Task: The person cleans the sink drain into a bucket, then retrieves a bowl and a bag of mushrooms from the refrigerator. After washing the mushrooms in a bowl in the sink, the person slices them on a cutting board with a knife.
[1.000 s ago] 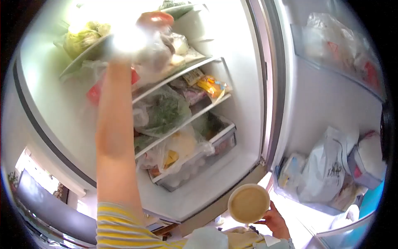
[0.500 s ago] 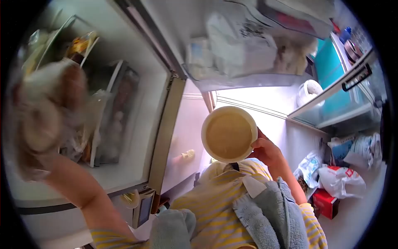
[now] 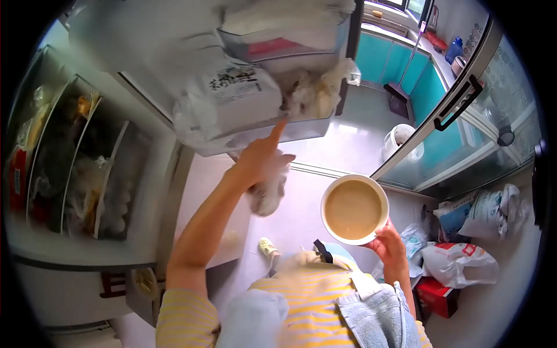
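Observation:
My right hand [image 3: 390, 243] grips the rim of a round white bowl [image 3: 325, 216] filled with a tan, milky liquid, and keeps it about level. My left hand [image 3: 261, 162] has its index finger stretched towards the lower door bin [image 3: 278, 135] of the open fridge. From its other fingers hangs a clear plastic bag [image 3: 268, 197] with pale, brownish contents I cannot make out. In that bin stand a white printed bag [image 3: 241, 95] and a bag of pale brown food [image 3: 307, 95].
Fridge shelves [image 3: 78, 168] with bagged food lie to the left. A glass sliding door [image 3: 458, 133] stands at the right, with a white bucket [image 3: 400, 145] and a broom [image 3: 400, 95] beyond. Plastic bags [image 3: 461, 261] and a red box [image 3: 436, 297] sit at the lower right.
My left hand has swung right with the plastic bag, from the fridge shelves to the door bin. The bowl has shifted right and slightly down in view, and the view has turned.

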### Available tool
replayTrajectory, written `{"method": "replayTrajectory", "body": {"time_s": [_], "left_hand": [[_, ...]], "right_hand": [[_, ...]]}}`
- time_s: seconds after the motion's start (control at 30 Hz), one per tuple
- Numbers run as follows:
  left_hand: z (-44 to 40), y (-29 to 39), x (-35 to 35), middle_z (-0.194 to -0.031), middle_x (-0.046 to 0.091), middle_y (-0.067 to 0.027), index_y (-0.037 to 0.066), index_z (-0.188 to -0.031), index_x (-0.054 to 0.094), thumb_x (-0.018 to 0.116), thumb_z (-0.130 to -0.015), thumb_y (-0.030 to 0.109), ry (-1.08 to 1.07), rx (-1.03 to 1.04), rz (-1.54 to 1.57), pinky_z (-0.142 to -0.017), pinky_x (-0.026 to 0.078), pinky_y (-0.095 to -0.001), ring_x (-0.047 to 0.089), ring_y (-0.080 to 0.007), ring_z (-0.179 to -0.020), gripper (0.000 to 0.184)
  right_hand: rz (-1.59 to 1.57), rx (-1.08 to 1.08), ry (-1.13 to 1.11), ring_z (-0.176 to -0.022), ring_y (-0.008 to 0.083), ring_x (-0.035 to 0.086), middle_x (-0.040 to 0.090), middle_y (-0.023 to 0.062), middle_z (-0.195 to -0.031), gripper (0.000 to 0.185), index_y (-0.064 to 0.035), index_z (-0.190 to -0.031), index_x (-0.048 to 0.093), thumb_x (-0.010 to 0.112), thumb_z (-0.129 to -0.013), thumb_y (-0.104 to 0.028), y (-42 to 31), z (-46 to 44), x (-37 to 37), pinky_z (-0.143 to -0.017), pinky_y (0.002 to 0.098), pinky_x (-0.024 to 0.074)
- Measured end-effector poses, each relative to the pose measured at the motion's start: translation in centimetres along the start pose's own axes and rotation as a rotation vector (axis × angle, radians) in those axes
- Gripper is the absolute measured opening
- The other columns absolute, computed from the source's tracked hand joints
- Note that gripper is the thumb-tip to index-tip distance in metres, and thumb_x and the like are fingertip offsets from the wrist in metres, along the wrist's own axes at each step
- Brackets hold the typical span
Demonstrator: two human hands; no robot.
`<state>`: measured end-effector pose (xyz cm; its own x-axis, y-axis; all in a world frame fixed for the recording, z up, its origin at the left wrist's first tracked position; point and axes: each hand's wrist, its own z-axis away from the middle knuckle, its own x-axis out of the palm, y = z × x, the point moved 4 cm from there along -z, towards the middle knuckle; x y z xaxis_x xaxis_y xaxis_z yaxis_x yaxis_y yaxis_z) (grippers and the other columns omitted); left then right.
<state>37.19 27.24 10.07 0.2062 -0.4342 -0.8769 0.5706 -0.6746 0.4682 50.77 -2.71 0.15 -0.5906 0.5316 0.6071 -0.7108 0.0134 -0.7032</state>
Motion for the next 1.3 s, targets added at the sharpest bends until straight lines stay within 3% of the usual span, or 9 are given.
{"method": "replayTrajectory", "body": {"time_s": [0.07,0.13,0.23,0.33,0.63,0.73,0.83,1.03,1.3], "left_hand": [[-3.0,1.5,3.0,-0.095,0.057,-0.0271,0.005,-0.135,0.02,0.058,-0.079,0.03,0.07,-0.034,-0.092,-0.079,0.044,-0.042,0.055,-0.0406,-0.09,0.073],[-5.7,-0.1,5.3,-0.099,0.056,-0.0278,0.002,-0.131,0.025,0.056,-0.078,0.03,0.321,0.027,-0.145,-0.082,0.042,-0.045,0.053,-0.041,-0.096,0.068],[-5.7,1.4,5.1,-0.106,0.055,-0.0248,0.002,-0.126,0.031,0.056,-0.077,0.028,0.132,-0.082,-0.326,-0.081,0.043,-0.0446,0.053,-0.0415,-0.096,0.061],[-4.6,-0.1,4.8,-0.108,0.055,-0.022,0.006,-0.123,0.035,0.057,-0.077,0.027,0.297,0.035,-0.248,-0.078,0.044,-0.0445,0.053,-0.0409,-0.095,0.056],[7.0,-1.8,4.8,-0.107,0.056,-0.0198,0.007,-0.123,0.038,0.06,-0.077,0.025,0.285,-0.309,-0.245,-0.075,0.045,-0.0454,0.056,-0.0384,-0.09,0.054],[11.9,-3.1,4.4,-0.108,0.057,-0.0161,0.006,-0.119,0.04,0.061,-0.076,0.02,0.305,-0.383,-0.251,-0.079,0.045,-0.0407,0.057,-0.0345,-0.095,0.05],[17.9,-7.2,4.4,-0.101,0.059,-0.0134,0.003,-0.117,0.043,0.061,-0.077,0.019,0.538,-0.213,0.004,-0.078,0.045,-0.0364,0.057,-0.0289,-0.089,0.047],[29.7,-15.5,8.2,-0.1,0.06,-0.0132,0.003,-0.116,0.044,0.061,-0.078,0.019,0.538,-0.606,0.035,-0.078,0.045,-0.036,0.057,-0.0284,-0.089,0.044],[37.3,-19.3,12.5,-0.099,0.06,-0.013,0.003,-0.114,0.046,0.06,-0.078,0.019,0.485,-0.814,0.073,-0.077,0.045,-0.0355,0.058,-0.0278,-0.088,0.042]], "right_hand": [[0.043,-0.023,0.035,-0.105,0.0278,0.053,0.043,0.0151,-0.121,0.07,-0.0067,-0.131,0.025,0.054,-0.067,-0.01,-2.8,1.6,-1.9,-0.077,0.0438,0.0528],[0.069,-0.054,0.085,-0.103,0.027,0.054,0.043,0.014,-0.12,0.07,-0.0071,-0.131,0.025,0.054,-0.067,-0.011,-4.9,3.1,-3.7,-0.077,0.0428,0.0525],[0.067,-0.068,0.132,-0.101,0.0259,0.055,0.044,0.013,-0.119,0.069,-0.0074,-0.131,0.025,0.052,-0.068,-0.009,-7.7,4.4,-6.1,-0.074,0.0408,0.0534],[0.028,-0.085,0.135,-0.1,0.0252,0.055,0.044,0.0124,-0.117,0.069,-0.0076,-0.131,0.025,0.052,-0.067,-0.008,-9.7,6.2,-6.2,-0.072,0.0398,0.0538],[0.027,-0.131,0.169,-0.112,0.0271,0.046,0.046,0.0171,-0.122,0.074,0.0048,-0.128,0.031,0.053,-0.06,-0.014,-13.0,13.2,-3.3,-0.098,0.0333,0.0335],[0.036,-0.025,0.114,-0.113,0.017,0.043,0.042,0.0092,-0.124,0.08,-0.0045,-0.136,0.022,0.053,-0.063,-0.011,-15.4,17.0,0.5,-0.092,0.0257,0.0346],[0.051,0.028,0.102,-0.119,0.0181,0.037,0.038,0.0091,-0.13,0.082,-0.0055,-0.137,0.019,0.052,-0.062,-0.008,-16.1,19.9,2.4,-0.096,0.0261,0.03],[-0.031,0.061,0.129,-0.126,0.0202,0.029,0.032,0.0102,-0.135,0.096,-0.0053,-0.139,0.013,0.062,-0.056,-0.003,-15.2,23.1,4.8,-0.102,0.0327,0.023],[-0.105,-0.115,-0.232,-0.125,0.0209,0.03,0.033,0.0113,-0.135,0.097,-0.0042,-0.138,0.013,0.064,-0.056,-0.002,-12.3,21.5,7.1,-0.101,0.0338,0.0243]]}}
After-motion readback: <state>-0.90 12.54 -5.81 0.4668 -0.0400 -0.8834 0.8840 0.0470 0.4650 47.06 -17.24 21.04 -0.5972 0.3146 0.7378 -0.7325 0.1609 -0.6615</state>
